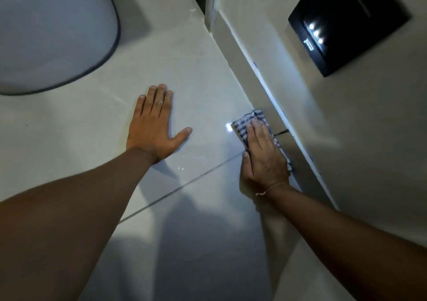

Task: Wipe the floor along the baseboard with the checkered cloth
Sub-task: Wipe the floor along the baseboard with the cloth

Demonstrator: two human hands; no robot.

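Note:
A blue-and-white checkered cloth [243,125] lies on the glossy tiled floor [203,86], right against the baseboard [240,55] that runs diagonally from upper middle to lower right. My right hand [263,155] presses flat on top of the cloth and covers most of it; only its far end and right edge show. My left hand [154,127] rests palm down on the floor to the left, fingers spread, holding nothing.
A pale rounded object with a dark rim [53,35] fills the upper left. A black wall panel with three lit dots [346,23] sits on the wall [358,127] at upper right. A grout line [184,185] crosses the floor beneath my arms.

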